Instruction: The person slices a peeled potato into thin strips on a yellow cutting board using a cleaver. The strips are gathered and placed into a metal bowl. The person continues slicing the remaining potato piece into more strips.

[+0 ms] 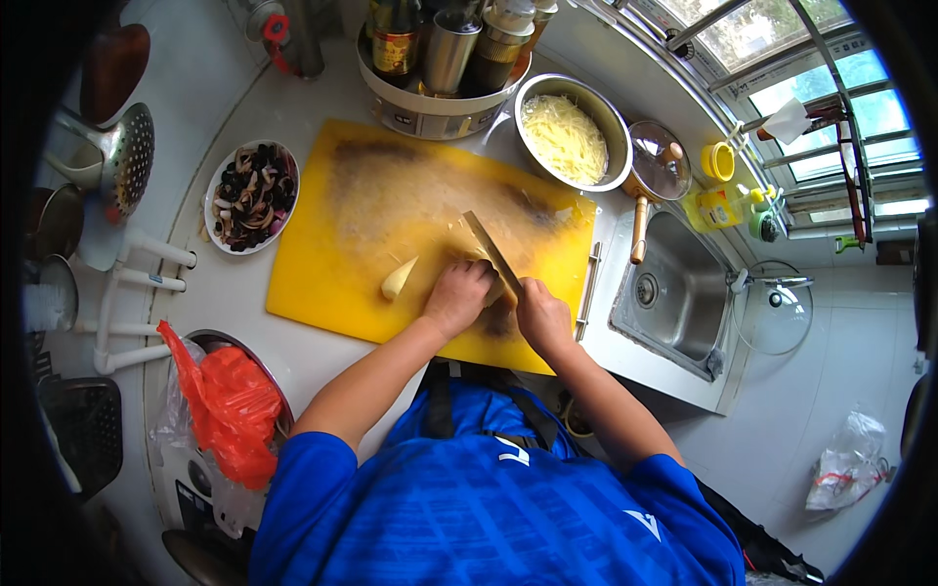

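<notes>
On the yellow cutting board point(352, 293), my right hand point(544, 315) grips the handle of a kitchen knife point(489, 247). Its blade slants away from me and to the left, seen nearly edge-on. My left hand point(460, 293), fingers curled, presses a pale yellow vegetable point(475, 247) against the board just left of the blade. Most of that vegetable is hidden by the fingers and the knife. A loose pale wedge point(399, 278) lies left of my left hand, with a few thin scraps around it.
Beyond the board stand a round bottle holder point(432, 121) and a metal bowl point(623, 157) of pale shreds point(564, 139). A lidded pan point(639, 227) lies beside the sink point(670, 286). Leftward are a plate point(289, 165) of dark mushroom-like pieces point(249, 194) and a red plastic bag point(234, 410).
</notes>
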Demonstrator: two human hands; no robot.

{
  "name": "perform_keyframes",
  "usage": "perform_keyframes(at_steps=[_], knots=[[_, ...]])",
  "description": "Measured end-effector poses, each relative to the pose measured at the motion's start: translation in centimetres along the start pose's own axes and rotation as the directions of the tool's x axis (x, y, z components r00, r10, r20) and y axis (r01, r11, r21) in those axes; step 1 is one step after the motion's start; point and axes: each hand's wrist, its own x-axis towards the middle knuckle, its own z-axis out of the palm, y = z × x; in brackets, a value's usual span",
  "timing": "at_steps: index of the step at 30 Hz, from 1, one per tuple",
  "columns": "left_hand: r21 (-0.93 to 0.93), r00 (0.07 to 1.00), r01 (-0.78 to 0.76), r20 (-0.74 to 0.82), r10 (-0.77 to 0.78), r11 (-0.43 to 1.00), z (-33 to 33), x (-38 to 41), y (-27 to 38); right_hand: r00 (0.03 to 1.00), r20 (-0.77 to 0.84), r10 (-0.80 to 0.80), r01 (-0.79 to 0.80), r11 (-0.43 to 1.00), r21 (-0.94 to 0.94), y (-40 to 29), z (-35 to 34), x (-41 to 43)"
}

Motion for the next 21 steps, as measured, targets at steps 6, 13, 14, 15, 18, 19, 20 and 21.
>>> perform_keyframes(at_steps=[6,13,14,15,18,19,20,21], knots=[[-0.067,0.996,0.026,0.086,-0.02,0.997,0.1,-0.1,-0.1,0.973,0.23,0.029,-0.011,0.997,-0.077,-0.2,-4.6,0.2],[-0.178,0.997,0.063,-0.021,-0.068,0.982,-0.8,-0.4,-0.2,0.995,-0.092,-0.031,0.034,0.999,0.032,-0.2,0.8,0.2],[-0.207,0.996,0.044,-0.067,-0.059,0.977,-1.2,-0.8,-0.1,0.994,-0.106,-0.023,0.027,0.999,0.033,-0.1,0.6,0.0],[-0.237,0.992,0.031,-0.111,-0.059,0.971,-1.7,-1.2,0.1,0.994,-0.112,-0.017,0.021,0.999,0.035,-0.1,0.3,-0.3],[-0.216,0.999,-0.022,-0.054,0.011,0.976,-1.8,-0.8,0.5,0.999,-0.03,0.022,-0.022,1.0,0.005,-0.2,-1.7,-0.7],[-0.195,0.998,-0.055,-0.049,0.047,0.979,-1.4,-0.6,0.4,1.0,0.0,0.023,-0.023,1.0,-0.008,-0.4,-2.3,-0.8],[-0.176,0.998,-0.049,-0.039,0.043,0.983,-1.0,-0.6,0.2,0.999,0.031,0.024,-0.023,1.0,-0.02,-0.6,-2.7,-0.8],[-0.159,0.999,-0.043,-0.028,0.039,0.986,-0.6,-0.4,0.1,0.998,0.061,0.026,-0.024,0.999,-0.033,-0.7,-3.0,-0.9]])
